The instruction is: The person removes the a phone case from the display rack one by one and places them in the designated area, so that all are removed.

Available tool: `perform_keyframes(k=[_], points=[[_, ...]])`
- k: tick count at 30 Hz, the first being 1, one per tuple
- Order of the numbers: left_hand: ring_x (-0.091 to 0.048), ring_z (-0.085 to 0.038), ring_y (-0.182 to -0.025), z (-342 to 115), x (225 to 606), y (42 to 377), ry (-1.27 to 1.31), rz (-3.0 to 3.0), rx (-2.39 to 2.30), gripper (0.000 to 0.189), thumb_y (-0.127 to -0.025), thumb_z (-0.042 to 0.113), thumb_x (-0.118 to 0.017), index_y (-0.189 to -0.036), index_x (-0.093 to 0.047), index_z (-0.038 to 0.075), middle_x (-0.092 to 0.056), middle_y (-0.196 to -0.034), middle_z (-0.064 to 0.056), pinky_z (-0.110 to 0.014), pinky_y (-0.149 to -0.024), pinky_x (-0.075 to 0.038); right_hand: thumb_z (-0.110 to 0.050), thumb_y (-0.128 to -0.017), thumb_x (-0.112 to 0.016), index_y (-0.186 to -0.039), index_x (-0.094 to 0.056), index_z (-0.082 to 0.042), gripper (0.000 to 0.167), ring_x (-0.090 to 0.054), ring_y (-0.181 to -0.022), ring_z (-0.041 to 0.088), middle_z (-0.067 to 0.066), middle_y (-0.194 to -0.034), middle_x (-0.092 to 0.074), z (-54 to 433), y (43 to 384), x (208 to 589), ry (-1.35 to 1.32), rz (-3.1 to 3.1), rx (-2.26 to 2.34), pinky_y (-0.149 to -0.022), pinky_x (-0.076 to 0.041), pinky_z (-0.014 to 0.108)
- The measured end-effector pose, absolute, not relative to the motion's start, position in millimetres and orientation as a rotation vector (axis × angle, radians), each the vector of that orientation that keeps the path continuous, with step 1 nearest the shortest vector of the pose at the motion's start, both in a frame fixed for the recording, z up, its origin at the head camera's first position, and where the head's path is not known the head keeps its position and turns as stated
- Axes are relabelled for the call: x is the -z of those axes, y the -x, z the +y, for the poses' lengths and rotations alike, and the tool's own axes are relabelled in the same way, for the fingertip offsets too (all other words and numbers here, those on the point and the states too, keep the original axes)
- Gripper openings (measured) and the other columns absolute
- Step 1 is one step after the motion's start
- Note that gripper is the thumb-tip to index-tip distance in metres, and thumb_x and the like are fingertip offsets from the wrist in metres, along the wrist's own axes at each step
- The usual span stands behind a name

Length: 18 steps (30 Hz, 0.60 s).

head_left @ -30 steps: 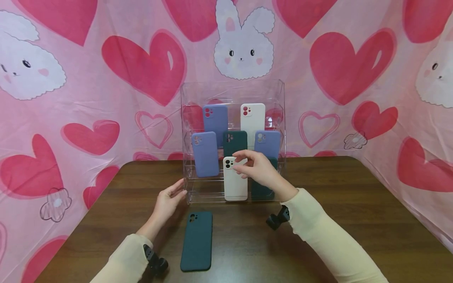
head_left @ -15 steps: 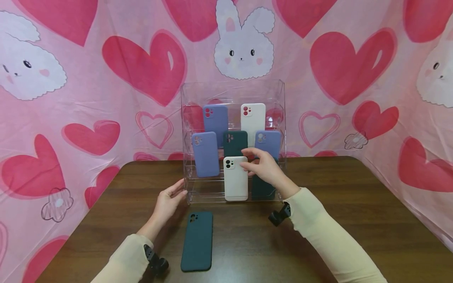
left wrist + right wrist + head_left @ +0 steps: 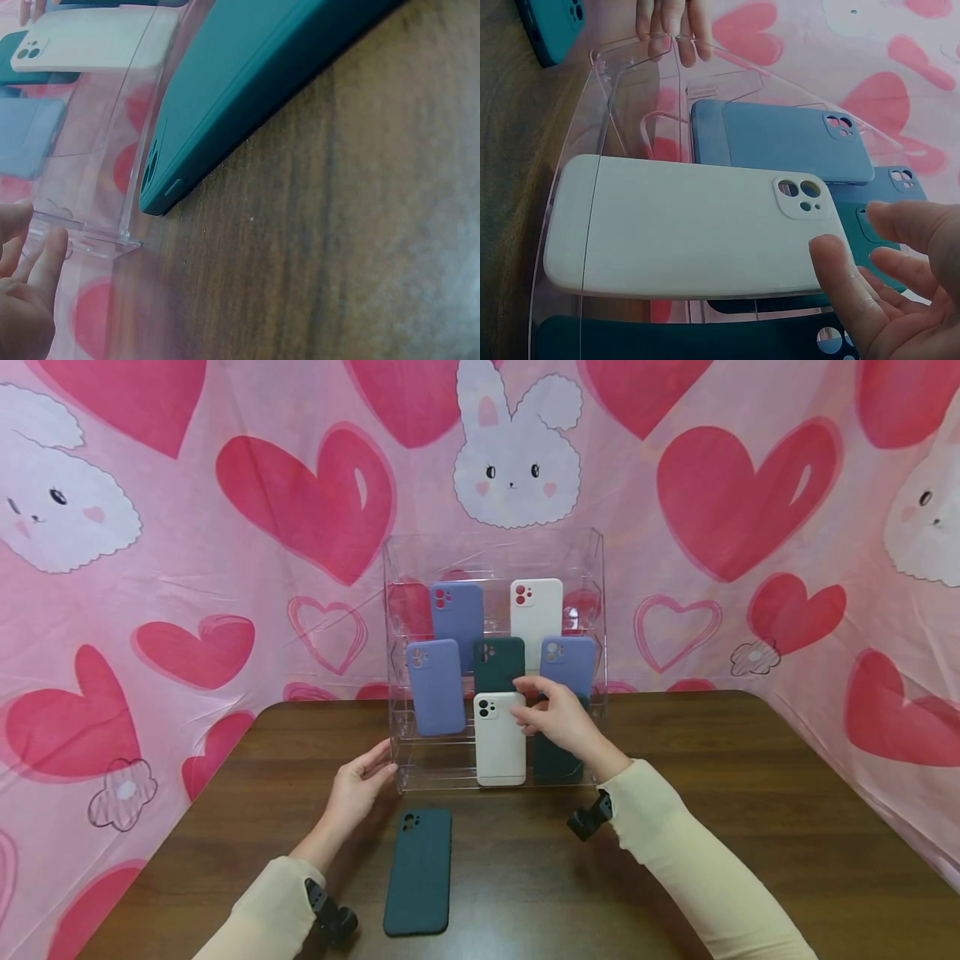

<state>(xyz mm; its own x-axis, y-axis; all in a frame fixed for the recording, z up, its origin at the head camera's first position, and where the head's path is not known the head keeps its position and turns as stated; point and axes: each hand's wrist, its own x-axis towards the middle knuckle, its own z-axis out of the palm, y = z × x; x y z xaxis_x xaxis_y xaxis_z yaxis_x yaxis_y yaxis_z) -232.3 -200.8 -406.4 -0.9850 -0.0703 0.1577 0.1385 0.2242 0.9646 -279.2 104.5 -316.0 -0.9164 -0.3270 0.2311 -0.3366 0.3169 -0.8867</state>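
A white phone case (image 3: 500,747) stands in the front tier of a clear acrylic display rack (image 3: 442,779). My right hand (image 3: 558,718) is at that case's upper right corner, thumb tip right at the edge and fingers spread apart from it. In the right wrist view the thumb (image 3: 832,262) overlaps the case's top end. My left hand (image 3: 356,789) touches the rack's left side wall with fairly straight fingertips. Before the rack, a dark green phone case (image 3: 417,872) lies flat on the table. Another dark green case (image 3: 558,764) stands partly hidden behind my right hand.
Higher tiers hold a purple-blue case (image 3: 435,687) at left, a green case (image 3: 498,664) in the middle, another purple-blue case (image 3: 567,660) at right, and, at the back, a blue case (image 3: 456,614) and a white one (image 3: 536,614). A heart-patterned cloth (image 3: 300,410) hangs behind the wooden table (image 3: 697,793).
My right hand has moved right, from over the front white case's camera end to its right edge, then stayed nearly still. The left hand and the cases keep their places.
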Motion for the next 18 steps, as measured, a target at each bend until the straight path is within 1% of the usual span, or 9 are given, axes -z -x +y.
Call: perform_keyframes(k=[5, 9, 14, 18], points=[[-0.05, -0.031, -0.114, -200.6, 406.1, 232.5, 0.059, -2.31, 1.867, 0.044, -0.088, -0.003, -0.058, -0.131, -0.049, -0.001, -0.049, -0.13, -0.018, -0.026, -0.084, -0.049, -0.003, -0.086, -0.063, -0.12, -0.055, 0.004, 0.036, -0.06, -0.073, 0.023, 0.018, -0.104, -0.053, 103.0, 277.0, 315.1, -0.656, -2.527, -1.655, -0.063, -0.056, 0.031], [-0.051, -0.029, -0.114, -200.4, 406.0, 232.4, 0.056, -2.315, 1.878, 0.045, -0.088, -0.002, -0.058, -0.132, -0.049, 0.0, -0.049, -0.13, -0.017, -0.026, -0.085, -0.048, -0.003, -0.086, -0.064, -0.111, -0.061, 0.003, 0.026, -0.057, -0.068, 0.021, 0.015, -0.095, -0.054, 102.0, 275.8, 314.5, -0.639, -2.54, -1.567, -0.06, -0.056, 0.03], [-0.051, -0.029, -0.114, -200.2, 405.8, 231.7, 0.067, -2.319, 1.866, 0.045, -0.088, -0.002, -0.058, -0.132, -0.049, 0.0, -0.049, -0.13, -0.017, -0.026, -0.084, -0.049, -0.005, -0.086, -0.064, -0.108, -0.063, 0.001, 0.022, -0.055, -0.06, 0.02, 0.012, -0.091, -0.059, 101.6, 274.6, 315.7, -0.606, -2.567, -1.495, -0.055, -0.055, 0.031], [-0.051, -0.029, -0.113, -200.0, 405.8, 231.1, 0.071, -2.318, 1.864, 0.045, -0.088, -0.003, -0.058, -0.132, -0.049, 0.0, -0.049, -0.13, -0.017, -0.027, -0.084, -0.049, -0.006, -0.087, -0.064, -0.106, -0.064, 0.0, 0.02, -0.056, -0.06, 0.019, 0.012, -0.09, -0.062, 102.9, 274.6, 320.3, -0.614, -2.561, -1.49, -0.054, -0.055, 0.03]])
